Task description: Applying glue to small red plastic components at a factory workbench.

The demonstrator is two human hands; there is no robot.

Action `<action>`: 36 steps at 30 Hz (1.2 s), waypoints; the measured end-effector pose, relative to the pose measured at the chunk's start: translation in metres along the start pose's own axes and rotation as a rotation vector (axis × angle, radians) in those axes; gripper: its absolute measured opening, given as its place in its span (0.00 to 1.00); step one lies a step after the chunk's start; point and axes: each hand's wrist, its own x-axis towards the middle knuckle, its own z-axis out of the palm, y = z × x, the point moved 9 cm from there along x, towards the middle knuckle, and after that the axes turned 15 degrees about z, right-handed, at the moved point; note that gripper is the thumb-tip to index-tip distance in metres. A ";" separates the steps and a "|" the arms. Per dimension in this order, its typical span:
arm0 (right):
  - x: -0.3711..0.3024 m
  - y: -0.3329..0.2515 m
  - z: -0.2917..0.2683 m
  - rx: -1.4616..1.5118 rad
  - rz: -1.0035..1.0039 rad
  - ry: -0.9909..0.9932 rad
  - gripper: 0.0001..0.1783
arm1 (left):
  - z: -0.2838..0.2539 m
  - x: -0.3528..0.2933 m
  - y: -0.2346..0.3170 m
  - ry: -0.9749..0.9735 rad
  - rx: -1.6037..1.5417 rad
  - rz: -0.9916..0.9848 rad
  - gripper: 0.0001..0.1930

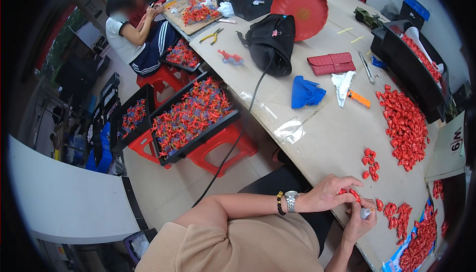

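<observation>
Left hand (327,193) pinches small red piece (355,195) over near right table (337,135); right hand (356,227), close beside, grips white pen-like tool (365,213), contact unclear; probably best: steady pinch, light pressure, both hands braced

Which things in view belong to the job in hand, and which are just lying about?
Seemingly job-related:
red piece in the left hand
white cylindrical tool in the right hand
pile of red pieces

Seemingly lying about:
black bag
red scalloped plate
red clutch case
green toy vehicle
</observation>
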 end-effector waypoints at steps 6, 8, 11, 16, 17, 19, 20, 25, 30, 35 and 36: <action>0.005 -0.002 -0.034 -0.206 0.045 0.196 0.04 | -0.004 -0.015 -0.024 0.196 -0.634 -0.360 0.13; 0.008 -0.010 -0.046 -0.401 -0.064 0.242 0.05 | 0.006 -0.027 -0.026 0.319 -1.019 -0.636 0.12; 0.004 -0.030 -0.041 -0.654 -0.232 0.281 0.06 | 0.014 -0.030 -0.026 0.372 -1.174 -0.651 0.11; -0.001 -0.033 -0.036 -0.753 -0.238 0.256 0.09 | 0.019 -0.029 -0.026 0.333 -1.249 -0.671 0.10; -0.002 -0.033 -0.035 -0.762 -0.247 0.249 0.10 | 0.021 -0.029 -0.025 0.293 -1.271 -0.663 0.10; -0.003 -0.037 -0.033 -0.769 -0.256 0.241 0.10 | 0.022 -0.031 -0.024 0.282 -1.242 -0.687 0.11; -0.003 -0.039 -0.032 -0.780 -0.247 0.232 0.11 | 0.023 -0.033 -0.024 0.272 -1.214 -0.709 0.11; -0.004 -0.042 -0.035 -0.840 -0.193 0.192 0.14 | 0.025 -0.038 -0.023 0.280 -1.226 -0.686 0.11; -0.009 -0.044 -0.049 -0.772 -0.087 0.222 0.17 | 0.028 -0.037 -0.021 0.256 -1.293 -0.628 0.15; -0.008 -0.037 -0.048 -0.413 0.068 0.165 0.25 | 0.017 -0.033 -0.013 0.268 -1.238 -0.606 0.24; -0.008 -0.042 -0.038 -0.394 0.073 0.120 0.26 | 0.014 -0.032 -0.013 0.280 -1.212 -0.615 0.25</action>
